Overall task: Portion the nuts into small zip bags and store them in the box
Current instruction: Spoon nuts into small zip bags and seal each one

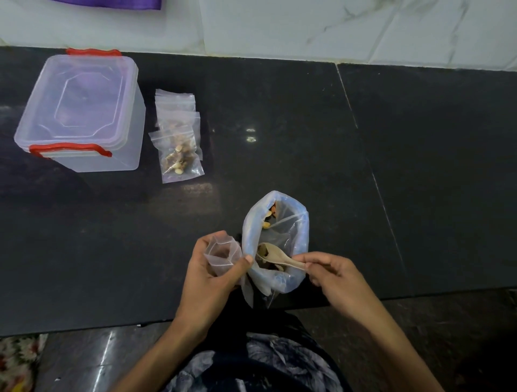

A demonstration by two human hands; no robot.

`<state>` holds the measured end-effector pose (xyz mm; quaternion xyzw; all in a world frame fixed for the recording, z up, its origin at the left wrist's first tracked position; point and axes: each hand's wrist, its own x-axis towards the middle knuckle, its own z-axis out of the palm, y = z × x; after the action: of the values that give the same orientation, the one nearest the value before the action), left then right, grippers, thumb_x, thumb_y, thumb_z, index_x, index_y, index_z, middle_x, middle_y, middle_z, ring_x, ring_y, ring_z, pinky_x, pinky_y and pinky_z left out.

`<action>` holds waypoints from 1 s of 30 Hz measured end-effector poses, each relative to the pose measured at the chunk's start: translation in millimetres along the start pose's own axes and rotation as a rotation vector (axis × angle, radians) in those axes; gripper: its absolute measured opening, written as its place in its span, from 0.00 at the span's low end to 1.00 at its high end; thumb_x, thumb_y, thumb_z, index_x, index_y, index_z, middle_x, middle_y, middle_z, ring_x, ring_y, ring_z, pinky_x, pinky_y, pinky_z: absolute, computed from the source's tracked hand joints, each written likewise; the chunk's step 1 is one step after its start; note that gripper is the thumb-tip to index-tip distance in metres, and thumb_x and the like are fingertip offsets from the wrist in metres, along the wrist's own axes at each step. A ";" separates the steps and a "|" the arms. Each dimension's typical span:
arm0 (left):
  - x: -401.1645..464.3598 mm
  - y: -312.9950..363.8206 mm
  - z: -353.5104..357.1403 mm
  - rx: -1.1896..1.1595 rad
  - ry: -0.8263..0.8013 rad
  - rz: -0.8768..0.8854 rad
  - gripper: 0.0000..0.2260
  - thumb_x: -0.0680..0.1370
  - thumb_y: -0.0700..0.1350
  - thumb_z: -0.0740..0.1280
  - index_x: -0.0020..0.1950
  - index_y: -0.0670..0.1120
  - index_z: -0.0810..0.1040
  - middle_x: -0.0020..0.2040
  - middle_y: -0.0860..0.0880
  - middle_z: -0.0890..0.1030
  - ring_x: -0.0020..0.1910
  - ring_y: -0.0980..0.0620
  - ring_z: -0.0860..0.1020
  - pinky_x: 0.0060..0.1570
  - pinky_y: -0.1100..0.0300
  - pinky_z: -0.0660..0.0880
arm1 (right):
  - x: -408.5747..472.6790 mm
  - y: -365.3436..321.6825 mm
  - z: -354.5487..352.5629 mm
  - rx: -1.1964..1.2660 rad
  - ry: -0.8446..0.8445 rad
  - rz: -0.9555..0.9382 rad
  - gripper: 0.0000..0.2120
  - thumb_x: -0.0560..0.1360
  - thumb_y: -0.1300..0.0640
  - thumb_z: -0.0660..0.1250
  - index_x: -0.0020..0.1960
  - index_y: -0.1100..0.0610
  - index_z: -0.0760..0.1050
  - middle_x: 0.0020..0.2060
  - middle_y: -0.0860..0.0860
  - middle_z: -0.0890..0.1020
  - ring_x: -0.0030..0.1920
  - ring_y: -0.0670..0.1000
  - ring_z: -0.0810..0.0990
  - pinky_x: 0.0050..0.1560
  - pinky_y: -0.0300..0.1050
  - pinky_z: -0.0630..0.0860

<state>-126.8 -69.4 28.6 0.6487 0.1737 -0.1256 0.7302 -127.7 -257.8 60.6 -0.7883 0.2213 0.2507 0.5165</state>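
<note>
My left hand (212, 279) holds a small clear zip bag (222, 254) with its mouth open upward, near the counter's front edge. Right beside it stands a large clear plastic bag of mixed nuts (277, 240), rolled open. My right hand (333, 275) pinches the handle of a small wooden spoon (277, 258), whose bowl is inside the large bag with nuts on it. Filled small zip bags (179, 140) lie overlapping on the counter at the left. The translucent box (84, 112), with a closed lid and red clips, stands to their left.
The dark stone counter (363, 168) runs up to a white marble-tiled wall (307, 28) at the back. A purple object (112, 3) shows at the top edge. A floral cloth (16, 361) lies on the floor at bottom left.
</note>
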 end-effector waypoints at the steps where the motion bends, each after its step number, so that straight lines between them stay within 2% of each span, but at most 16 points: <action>1: -0.6 1.2 -1.1 0.036 0.013 0.039 0.19 0.71 0.36 0.72 0.56 0.51 0.72 0.43 0.53 0.82 0.41 0.56 0.83 0.38 0.64 0.80 | -1.8 -0.5 -2.3 0.014 0.003 -0.007 0.14 0.79 0.61 0.59 0.45 0.47 0.81 0.24 0.37 0.77 0.27 0.34 0.72 0.29 0.26 0.66; 4: -1.0 5.9 -3.3 0.140 0.047 0.155 0.22 0.69 0.38 0.74 0.58 0.52 0.72 0.45 0.54 0.81 0.43 0.59 0.82 0.40 0.68 0.77 | -7.7 -2.1 -8.5 0.054 0.043 -0.038 0.14 0.79 0.62 0.60 0.45 0.47 0.81 0.21 0.38 0.74 0.24 0.34 0.70 0.25 0.26 0.64; 7: 1.4 11.0 -2.3 0.213 0.052 0.229 0.24 0.68 0.39 0.76 0.59 0.52 0.72 0.46 0.58 0.80 0.44 0.61 0.80 0.40 0.70 0.76 | -15.6 -7.6 -16.0 0.083 0.122 -0.082 0.13 0.78 0.61 0.61 0.47 0.47 0.81 0.25 0.41 0.76 0.26 0.33 0.71 0.27 0.24 0.66; 10: 5.3 15.0 0.9 0.264 0.032 0.280 0.26 0.65 0.46 0.79 0.58 0.56 0.72 0.48 0.59 0.79 0.48 0.58 0.80 0.45 0.65 0.78 | -31.6 -20.4 -22.8 0.093 0.192 -0.247 0.14 0.77 0.59 0.63 0.47 0.42 0.81 0.29 0.45 0.78 0.29 0.35 0.73 0.30 0.26 0.67; 13: 7.5 19.0 7.0 0.321 0.028 0.335 0.26 0.62 0.55 0.76 0.57 0.61 0.71 0.50 0.57 0.79 0.53 0.55 0.78 0.49 0.59 0.78 | -51.0 -34.1 -17.1 0.089 0.209 -0.451 0.14 0.75 0.56 0.64 0.48 0.37 0.80 0.34 0.41 0.81 0.34 0.37 0.77 0.33 0.27 0.69; 16: 9.1 23.5 13.3 0.346 0.016 0.372 0.26 0.62 0.55 0.74 0.58 0.62 0.71 0.53 0.57 0.78 0.58 0.53 0.75 0.54 0.53 0.76 | -56.3 -35.7 -3.0 -0.118 0.260 -0.617 0.16 0.76 0.57 0.65 0.53 0.36 0.79 0.38 0.43 0.79 0.38 0.44 0.77 0.34 0.33 0.71; 19: 10.1 26.2 16.6 0.348 0.012 0.395 0.26 0.63 0.54 0.75 0.59 0.62 0.70 0.51 0.57 0.78 0.57 0.50 0.75 0.54 0.48 0.77 | -53.0 -32.5 9.1 -0.377 0.390 -0.727 0.18 0.76 0.58 0.65 0.59 0.38 0.77 0.38 0.41 0.75 0.38 0.42 0.75 0.34 0.30 0.69; 22: 9.1 26.8 17.0 0.343 0.015 0.406 0.26 0.63 0.55 0.74 0.58 0.63 0.70 0.51 0.58 0.77 0.56 0.51 0.75 0.53 0.49 0.77 | -55.0 -32.5 15.3 -0.407 0.453 -0.746 0.19 0.74 0.53 0.62 0.61 0.36 0.73 0.38 0.41 0.74 0.37 0.43 0.75 0.33 0.32 0.70; 27: 8.4 26.0 13.3 0.327 0.023 0.424 0.25 0.64 0.54 0.74 0.58 0.61 0.71 0.52 0.58 0.77 0.57 0.51 0.75 0.54 0.50 0.77 | -59.4 -34.3 21.7 -0.410 0.543 -0.752 0.17 0.75 0.48 0.57 0.62 0.38 0.73 0.37 0.40 0.73 0.34 0.43 0.73 0.28 0.33 0.69; 30: 8.1 25.3 10.6 0.298 0.027 0.410 0.25 0.64 0.55 0.74 0.59 0.61 0.71 0.52 0.59 0.77 0.58 0.51 0.75 0.54 0.51 0.77 | -62.7 -36.6 16.7 -0.335 0.526 -0.666 0.13 0.76 0.45 0.56 0.58 0.37 0.74 0.39 0.40 0.75 0.38 0.42 0.76 0.29 0.35 0.70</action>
<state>-108.1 -76.3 49.2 0.7725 0.0278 0.0099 0.6344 -157.0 -223.3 119.7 -0.9261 0.0356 -0.1055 0.3604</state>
